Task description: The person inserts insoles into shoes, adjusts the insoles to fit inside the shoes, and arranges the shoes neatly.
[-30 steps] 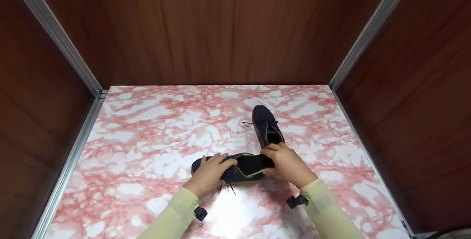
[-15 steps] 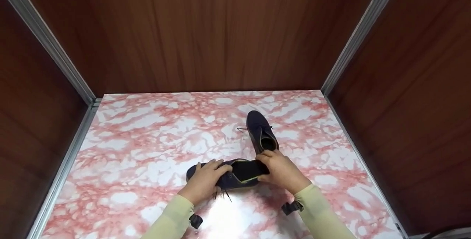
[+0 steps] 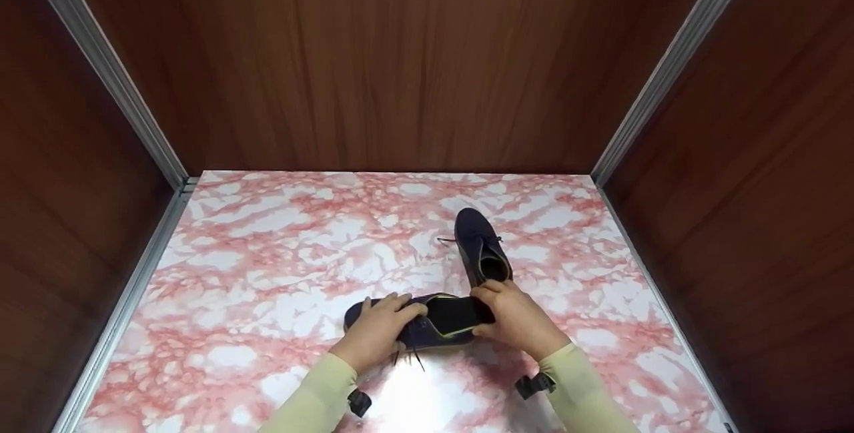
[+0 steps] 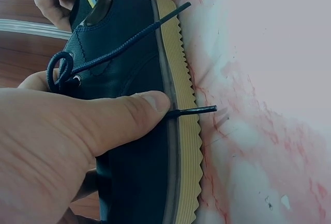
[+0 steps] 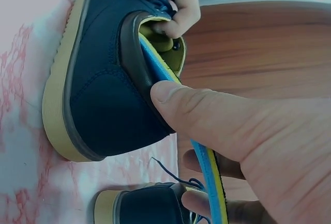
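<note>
A dark navy lace-up shoe [image 4: 134, 43] with a ridged cream sole lies sideways across the surface, toe to the left. My left hand [image 3: 379, 327] grips its front part, thumb along the near side beside a lace tip. At the heel end, my right hand [image 3: 517, 316] pinches an insole [image 5: 209, 175], black on top with blue and yellow layers at its edge. The insole's front part is inside the shoe opening and its heel part sticks out above the collar. Its far end is hidden in the shoe.
A matching navy shoe [image 3: 474, 227] stands just beyond the right hand, toe pointing away, its loose lace out to the left. The red-and-white marbled tabletop [image 3: 267, 253] is bounded by brown wood-grain panels [image 3: 373, 66] with metal edge strips.
The head view shifts slightly. Both hands, the insole and the two shoes keep nearly the same places relative to each other.
</note>
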A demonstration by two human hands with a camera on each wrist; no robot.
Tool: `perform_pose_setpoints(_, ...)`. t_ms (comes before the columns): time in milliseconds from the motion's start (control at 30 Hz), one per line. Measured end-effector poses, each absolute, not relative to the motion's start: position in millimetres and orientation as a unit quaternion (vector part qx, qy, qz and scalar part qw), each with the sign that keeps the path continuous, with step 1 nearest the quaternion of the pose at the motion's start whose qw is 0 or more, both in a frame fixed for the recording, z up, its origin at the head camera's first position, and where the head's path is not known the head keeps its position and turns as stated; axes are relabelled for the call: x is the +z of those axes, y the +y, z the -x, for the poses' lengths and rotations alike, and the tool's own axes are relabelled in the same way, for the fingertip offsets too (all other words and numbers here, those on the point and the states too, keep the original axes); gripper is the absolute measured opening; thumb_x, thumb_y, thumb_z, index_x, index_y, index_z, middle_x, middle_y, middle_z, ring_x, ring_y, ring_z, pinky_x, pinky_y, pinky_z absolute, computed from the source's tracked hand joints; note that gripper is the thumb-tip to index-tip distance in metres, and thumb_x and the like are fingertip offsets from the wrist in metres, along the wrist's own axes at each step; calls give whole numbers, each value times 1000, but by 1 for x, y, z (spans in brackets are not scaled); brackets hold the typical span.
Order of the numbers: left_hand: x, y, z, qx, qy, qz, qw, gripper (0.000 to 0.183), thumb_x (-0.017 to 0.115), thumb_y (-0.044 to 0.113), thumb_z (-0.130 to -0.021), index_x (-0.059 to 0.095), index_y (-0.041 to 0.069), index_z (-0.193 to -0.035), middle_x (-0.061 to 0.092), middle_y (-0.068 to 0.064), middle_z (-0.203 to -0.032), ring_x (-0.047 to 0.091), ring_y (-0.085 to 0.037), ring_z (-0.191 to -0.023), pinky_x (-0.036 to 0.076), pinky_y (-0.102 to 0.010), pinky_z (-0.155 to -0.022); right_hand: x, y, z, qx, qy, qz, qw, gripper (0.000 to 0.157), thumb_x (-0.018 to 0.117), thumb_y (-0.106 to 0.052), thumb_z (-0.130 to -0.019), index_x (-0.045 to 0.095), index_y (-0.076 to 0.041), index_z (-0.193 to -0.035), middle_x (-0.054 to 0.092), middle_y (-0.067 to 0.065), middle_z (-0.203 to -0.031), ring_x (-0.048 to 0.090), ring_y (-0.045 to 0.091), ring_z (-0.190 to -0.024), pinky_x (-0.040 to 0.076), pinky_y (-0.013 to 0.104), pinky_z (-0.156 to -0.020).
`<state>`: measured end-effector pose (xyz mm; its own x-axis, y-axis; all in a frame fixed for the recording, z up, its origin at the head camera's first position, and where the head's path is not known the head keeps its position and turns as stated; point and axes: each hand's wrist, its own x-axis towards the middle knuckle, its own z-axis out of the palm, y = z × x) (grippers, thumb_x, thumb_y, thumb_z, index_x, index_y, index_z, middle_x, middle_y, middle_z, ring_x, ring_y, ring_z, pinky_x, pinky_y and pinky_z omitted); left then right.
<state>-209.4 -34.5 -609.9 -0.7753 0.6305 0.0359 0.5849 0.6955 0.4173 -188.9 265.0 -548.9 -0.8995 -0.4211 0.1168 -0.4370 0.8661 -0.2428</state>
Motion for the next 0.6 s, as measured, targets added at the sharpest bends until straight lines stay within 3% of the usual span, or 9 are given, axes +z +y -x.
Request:
perform_pose_setpoints(133,-609,-35,212,208,919,-331,55,78,92,15,-87,55,39,-152,52,-15,-168,48,-46,-157,37,-86,-115,-550,265,191,139,-966,-218,23,65,99,-30,-80,73,-3,-133,72,13,-131,68,39,-120,59,54,-104)
perform_pose_setpoints(367,-609,-35,212,208,919,-328,62,79,92,16,-88,54,41,-152,50,-14,-170,47,-45,-158,35,-86,-117,-549,264,192,119,-973,-197,-5,75,98,-41,-80,70,-10,-142,71,9,-136,69,40,-125,54,71,-92)
perform_pose_setpoints(600,-611,-35,211,215,917,-332,52,80,92,16,-87,55,41,-152,52,-15,-168,48,-47,-156,37,-87,-115,-540,262,194,89,-975,-205,9,76,100,-40,-73,73,-12,-138,72,8,-137,67,40,-124,53,70,-90)
